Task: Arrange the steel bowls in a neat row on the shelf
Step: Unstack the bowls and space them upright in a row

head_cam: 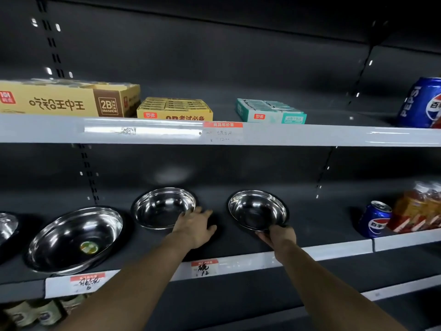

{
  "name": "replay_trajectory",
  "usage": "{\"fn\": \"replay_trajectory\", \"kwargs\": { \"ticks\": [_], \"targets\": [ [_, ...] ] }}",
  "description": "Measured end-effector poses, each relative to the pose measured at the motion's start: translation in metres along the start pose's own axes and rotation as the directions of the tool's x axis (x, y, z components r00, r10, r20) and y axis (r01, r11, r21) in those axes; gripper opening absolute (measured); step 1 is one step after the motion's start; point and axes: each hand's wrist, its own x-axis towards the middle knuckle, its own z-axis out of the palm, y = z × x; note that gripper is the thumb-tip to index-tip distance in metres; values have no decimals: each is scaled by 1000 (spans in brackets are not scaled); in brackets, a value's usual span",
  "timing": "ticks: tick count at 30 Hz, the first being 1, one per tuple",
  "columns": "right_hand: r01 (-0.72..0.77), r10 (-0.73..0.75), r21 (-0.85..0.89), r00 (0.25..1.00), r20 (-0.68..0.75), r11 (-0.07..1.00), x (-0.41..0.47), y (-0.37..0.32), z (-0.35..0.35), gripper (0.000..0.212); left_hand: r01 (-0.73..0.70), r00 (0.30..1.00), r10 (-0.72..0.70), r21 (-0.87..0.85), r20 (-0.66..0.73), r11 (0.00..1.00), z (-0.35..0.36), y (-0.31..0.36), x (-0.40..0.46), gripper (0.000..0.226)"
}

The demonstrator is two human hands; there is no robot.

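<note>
Dark grey metal makes up the shelf [310, 237] we face, its pale front edge carrying handwritten price tags. On it the large steel bowl [76, 240] sits near the front edge toward the left, a round sticker on its bottom, and another steel piece is cut off at the left border. We see the middle steel bowl [163, 207] farther back, and our left hand [194, 226] lies flat beside it with fingers spread and relaxed, fingertips just at its right rim, gripping nothing. Well apart to the right, the right steel bowl [257, 209] tilts toward us, and our right hand [278, 235] pinches its near rim with curled fingers. Toward the shelf's right end stands a blue Pepsi can [375, 218] beside orange packets [417, 207].
</note>
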Motion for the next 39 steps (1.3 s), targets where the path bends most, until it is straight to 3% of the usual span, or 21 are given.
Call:
{"fn": "replay_trajectory", "kwargs": {
  "ticks": [11,21,26,32,39],
  "targets": [
    [136,-140,61,989,53,989,-33,-10,37,37,93,993,-90,33,-80,995,-23,-50,-20,52],
    [125,-146,90,950,278,988,-88,7,118,26,287,950,-288,-26,-121,958,-36,-129,-69,58],
    [80,-95,56,921,377,995,-109,26,156,31,347,927,-352,-60,-131,936,-37,-160,-96,52],
    [79,-63,-24,917,394,997,-119,51,186,43,407,904,-414,-76,-108,910,-37,-186,-115,53],
    [179,-133,-111,934,332,978,-117,65,197,44,399,907,-407,-94,-104,912,-36,-195,-118,50]
  ]
}}
